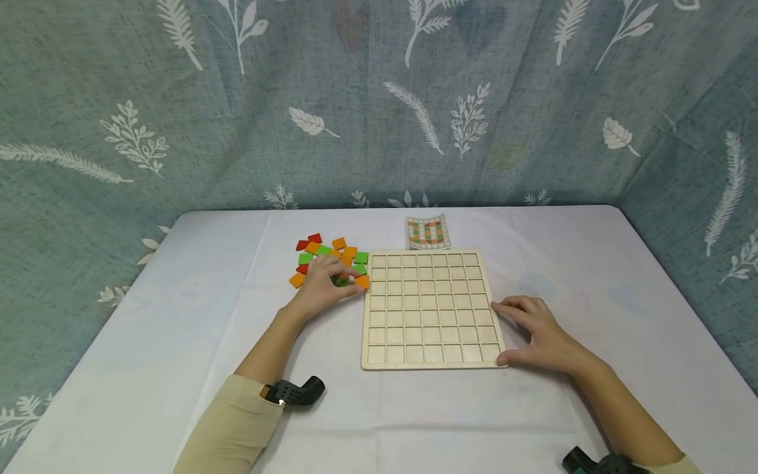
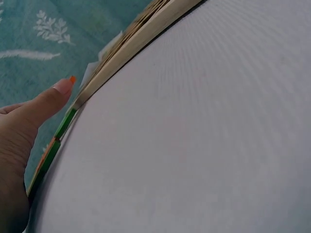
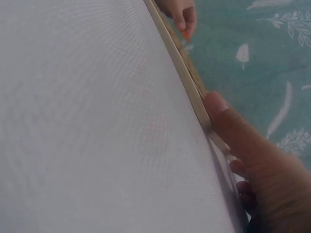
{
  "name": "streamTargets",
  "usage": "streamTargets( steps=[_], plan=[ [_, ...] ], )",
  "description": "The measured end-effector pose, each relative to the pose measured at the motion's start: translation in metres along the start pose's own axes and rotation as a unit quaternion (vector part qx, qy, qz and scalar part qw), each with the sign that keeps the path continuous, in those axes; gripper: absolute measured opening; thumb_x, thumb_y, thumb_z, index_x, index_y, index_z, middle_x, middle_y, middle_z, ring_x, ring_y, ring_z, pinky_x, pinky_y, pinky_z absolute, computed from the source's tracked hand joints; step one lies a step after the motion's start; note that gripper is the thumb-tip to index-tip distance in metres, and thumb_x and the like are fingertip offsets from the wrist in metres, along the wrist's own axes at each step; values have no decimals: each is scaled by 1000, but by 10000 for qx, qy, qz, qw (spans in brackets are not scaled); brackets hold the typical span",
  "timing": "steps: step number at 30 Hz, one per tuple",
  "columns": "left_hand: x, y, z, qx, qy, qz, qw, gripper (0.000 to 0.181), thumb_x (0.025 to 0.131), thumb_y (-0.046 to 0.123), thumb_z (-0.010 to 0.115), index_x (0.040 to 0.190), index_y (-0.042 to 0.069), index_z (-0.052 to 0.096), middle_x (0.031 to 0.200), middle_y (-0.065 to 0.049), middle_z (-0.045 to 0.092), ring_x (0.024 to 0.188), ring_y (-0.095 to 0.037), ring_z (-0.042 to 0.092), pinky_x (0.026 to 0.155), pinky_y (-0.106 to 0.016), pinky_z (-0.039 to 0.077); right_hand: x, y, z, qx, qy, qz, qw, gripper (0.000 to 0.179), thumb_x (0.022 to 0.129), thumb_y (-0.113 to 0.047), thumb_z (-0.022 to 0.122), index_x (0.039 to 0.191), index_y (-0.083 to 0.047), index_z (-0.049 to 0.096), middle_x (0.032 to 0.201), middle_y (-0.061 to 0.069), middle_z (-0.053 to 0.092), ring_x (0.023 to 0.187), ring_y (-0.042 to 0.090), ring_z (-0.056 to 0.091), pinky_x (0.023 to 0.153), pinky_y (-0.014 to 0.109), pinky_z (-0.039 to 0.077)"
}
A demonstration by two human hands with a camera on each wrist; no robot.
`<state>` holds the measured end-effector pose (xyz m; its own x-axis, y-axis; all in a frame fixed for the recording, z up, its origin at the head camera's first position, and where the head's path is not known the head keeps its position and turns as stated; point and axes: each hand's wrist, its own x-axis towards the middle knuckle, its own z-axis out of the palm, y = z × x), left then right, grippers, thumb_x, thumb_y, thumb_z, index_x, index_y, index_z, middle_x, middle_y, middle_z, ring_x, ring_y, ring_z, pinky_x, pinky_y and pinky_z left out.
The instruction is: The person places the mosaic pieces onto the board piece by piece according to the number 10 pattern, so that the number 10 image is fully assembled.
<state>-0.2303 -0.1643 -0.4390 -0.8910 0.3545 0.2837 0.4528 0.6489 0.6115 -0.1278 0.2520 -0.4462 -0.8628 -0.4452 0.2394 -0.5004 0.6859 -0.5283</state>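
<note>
In the head view, my left hand (image 1: 322, 284) is over a loose pile of small square tiles (image 1: 304, 259) in red, orange and green. It pinches an orange tile (image 1: 363, 282) between thumb and fingertips, beside the left edge of a pale wooden grid board (image 1: 428, 309). An orange corner of that tile (image 2: 73, 79) pokes out past the thumb (image 2: 48, 104) in the left wrist view. At the board's lower right corner, the thumb of my right hand (image 1: 541, 336) touches the wood while its fingers rest along the right edge. The board's square cells hold no tiles.
Behind the board lies a small patterned card (image 1: 428, 232) with a printed grid of orange and green squares. A white cloth (image 1: 438, 421) covers the table, and a leaf-print curtain (image 1: 367, 99) hangs at the back and sides.
</note>
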Motion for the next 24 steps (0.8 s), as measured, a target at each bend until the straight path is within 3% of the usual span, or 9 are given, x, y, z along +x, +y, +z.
streamTargets(
  steps=[4,9,16,24],
  plan=[
    [6,10,8,8,209,-89,9997,30,73,29,82,96,11,74,73,-3,46,83,-19,39,85,-42,23,1,-2,-1,-57,-62,37,10000,92,58,-45,86,134,-5,53,125,11,48,112,29,35,88,45,29],
    [14,27,16,-35,405,-417,9983,32,75,29,80,98,8,74,74,-5,50,85,-23,42,80,-39,26,1,-2,-1,-92,-89,8,9999,92,59,-44,86,134,-5,52,125,12,48,113,30,35,88,46,29],
    [22,31,23,512,100,-719,9961,33,80,33,75,104,11,73,89,-4,55,101,-27,46,86,-42,30,0,-1,-1,-87,-111,-78,9999,91,60,-44,85,135,-5,51,125,12,47,112,31,35,87,45,29],
    [21,27,24,479,-24,-793,9957,34,82,32,73,110,13,71,96,-7,56,102,-27,43,83,-42,25,0,-1,-1,-28,-142,51,9999,90,60,-43,85,134,-5,51,124,13,48,112,30,34,87,47,29]
  ],
)
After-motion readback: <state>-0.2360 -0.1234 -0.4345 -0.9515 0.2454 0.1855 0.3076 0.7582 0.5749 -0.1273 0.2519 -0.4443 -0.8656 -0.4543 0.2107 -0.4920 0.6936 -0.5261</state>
